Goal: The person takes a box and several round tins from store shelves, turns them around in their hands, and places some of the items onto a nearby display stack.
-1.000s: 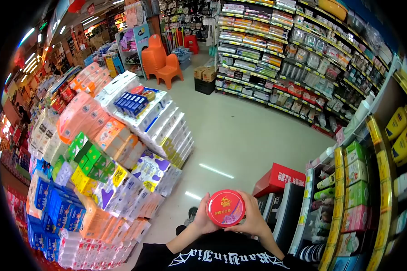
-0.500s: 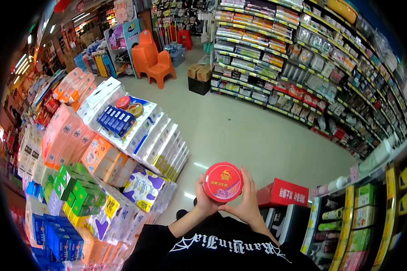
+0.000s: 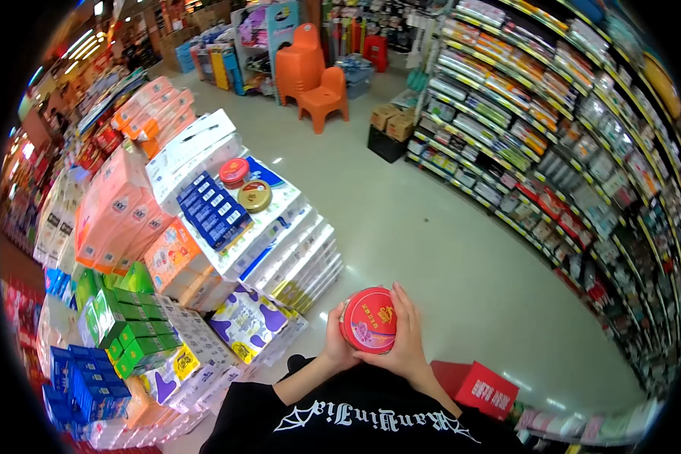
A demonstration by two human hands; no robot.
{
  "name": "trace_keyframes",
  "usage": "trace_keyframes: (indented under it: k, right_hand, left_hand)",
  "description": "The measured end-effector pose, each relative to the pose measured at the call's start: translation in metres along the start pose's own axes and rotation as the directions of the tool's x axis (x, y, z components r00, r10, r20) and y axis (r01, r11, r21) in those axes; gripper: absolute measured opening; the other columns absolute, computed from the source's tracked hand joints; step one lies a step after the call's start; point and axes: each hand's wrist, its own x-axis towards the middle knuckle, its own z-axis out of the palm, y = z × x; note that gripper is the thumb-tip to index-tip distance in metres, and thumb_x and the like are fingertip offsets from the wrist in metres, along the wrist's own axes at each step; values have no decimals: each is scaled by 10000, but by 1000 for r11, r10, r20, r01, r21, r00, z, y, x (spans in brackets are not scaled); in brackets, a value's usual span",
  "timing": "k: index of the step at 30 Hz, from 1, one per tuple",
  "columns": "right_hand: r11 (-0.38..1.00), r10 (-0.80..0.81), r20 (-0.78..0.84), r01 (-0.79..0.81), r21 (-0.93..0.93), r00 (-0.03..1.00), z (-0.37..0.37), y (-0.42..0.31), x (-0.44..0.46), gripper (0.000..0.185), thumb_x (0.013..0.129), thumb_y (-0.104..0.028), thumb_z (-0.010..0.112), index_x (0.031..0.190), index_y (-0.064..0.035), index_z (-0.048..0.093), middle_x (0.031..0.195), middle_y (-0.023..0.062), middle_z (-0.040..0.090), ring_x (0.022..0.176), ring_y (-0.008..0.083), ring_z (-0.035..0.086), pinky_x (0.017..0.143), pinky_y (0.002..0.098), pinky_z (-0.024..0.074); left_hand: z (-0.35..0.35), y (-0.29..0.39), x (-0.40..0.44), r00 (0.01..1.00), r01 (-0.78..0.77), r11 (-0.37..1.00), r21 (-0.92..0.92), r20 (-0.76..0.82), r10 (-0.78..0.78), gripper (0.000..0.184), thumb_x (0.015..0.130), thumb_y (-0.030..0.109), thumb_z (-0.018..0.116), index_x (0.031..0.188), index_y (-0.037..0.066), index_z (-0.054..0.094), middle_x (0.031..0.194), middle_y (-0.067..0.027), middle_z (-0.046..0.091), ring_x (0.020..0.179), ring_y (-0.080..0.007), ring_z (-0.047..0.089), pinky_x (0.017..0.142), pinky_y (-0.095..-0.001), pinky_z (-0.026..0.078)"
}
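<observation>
Both my hands hold a round red tin (image 3: 369, 319) in front of my chest. Its lid faces up toward me, with a gold emblem, printed lettering and a pinkish picture. My left hand (image 3: 339, 342) grips the tin's left side, and my right hand (image 3: 405, 339) wraps its right side with the thumb along the near edge. Ahead to the left, another red tin (image 3: 234, 170) and a gold-lidded tin (image 3: 255, 196) sit on a stack of white packs (image 3: 284, 234). Beside them lie several dark blue boxes (image 3: 213, 210).
Green boxes (image 3: 136, 333) and blue boxes (image 3: 91, 386) are piled on packs at the left. Orange plastic chairs (image 3: 325, 98) stand farther back, near a black crate (image 3: 388, 142). Stocked shelves (image 3: 507, 113) line the right. A red box (image 3: 486, 390) is close at my right.
The tin has turned clockwise in my hands, bringing its emblem from the far side to the right. My view has swung left, so the shelves and stacks sit farther right.
</observation>
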Motion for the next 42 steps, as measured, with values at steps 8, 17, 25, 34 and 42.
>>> trace_keyframes:
  k: [8,17,25,34,42]
  right_hand:
    - [939,-190,52,166,302,980,-8,79,100,1043,546,-385,816,1335,0,254,1353,233,322,1219,363,367,1004,429,290]
    - [972,-125,341,46,230,932,-55,194,182,946,661,-284,756,1366,16,202,1336,190,377,1197,321,402,991,407,306]
    - [581,-45,433,-329,745,900,-45,271,213,891,700,7,691,1382,-10,118,1426,206,203,1320,272,237,1072,390,217]
    - [704,-13,503,-349,618,864,-3,307,283,757,714,8,671,1341,-3,247,1398,166,246,1234,250,359,1022,379,307]
    - [424,-34,505,-445,789,862,37,300,398,786,666,21,585,1355,-25,209,1396,170,255,1232,263,365,998,378,329]
  left_hand:
    - [17,32,101,967,-247,935,-256,-12,253,656,864,550,282,1294,63,372,1297,-143,429,1182,-301,430,967,-474,355]
    - [48,17,212,962,-250,929,-273,34,269,581,924,496,207,1303,86,366,1292,-131,438,1188,-253,435,974,-452,367]
    - [41,24,262,890,-275,949,151,-335,311,410,969,296,318,1282,39,382,1218,-111,493,1099,-175,506,912,-325,431]
    - [19,78,316,831,-233,852,469,-359,425,416,900,270,515,1233,27,464,1024,-74,560,929,-124,549,852,-269,428]
    - [-11,154,379,781,-306,749,588,-294,550,411,857,188,588,1180,-39,475,1090,-147,549,1022,-192,530,874,-301,431]
